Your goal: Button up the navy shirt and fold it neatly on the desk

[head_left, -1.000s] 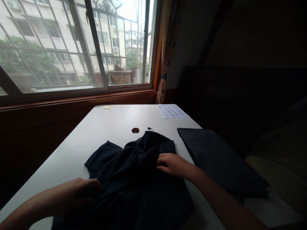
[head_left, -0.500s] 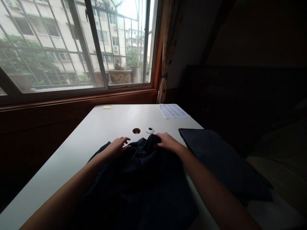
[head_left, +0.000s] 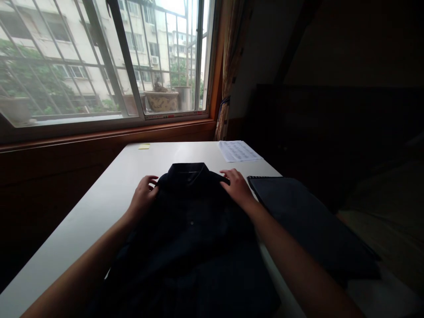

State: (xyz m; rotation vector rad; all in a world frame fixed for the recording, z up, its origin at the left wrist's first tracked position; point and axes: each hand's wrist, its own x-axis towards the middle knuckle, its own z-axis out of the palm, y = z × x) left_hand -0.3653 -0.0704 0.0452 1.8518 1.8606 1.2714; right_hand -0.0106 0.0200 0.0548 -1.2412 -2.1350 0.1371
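A dark navy shirt lies front up on the white table, its collar pointing toward the window and a small button showing on its front. At the shirt's left shoulder edge, my left hand is closed with fingers and thumb around the cloth. My right hand pinches the opposite shoulder, dark fabric showing between thumb and fingers. The shirt's lower part runs into deep shadow near me, so its hem is hard to make out.
Right of the shirt lies a dark, flat, folder-like item with a toothed edge. Printed paper rests at the far right corner of the table, a yellow sticky note at the far left. A barred window stands beyond.
The bunched cloth now lies spread, with its collar up and visible. My left hand has moved left, my right hand slightly right, and the table's holes are covered.
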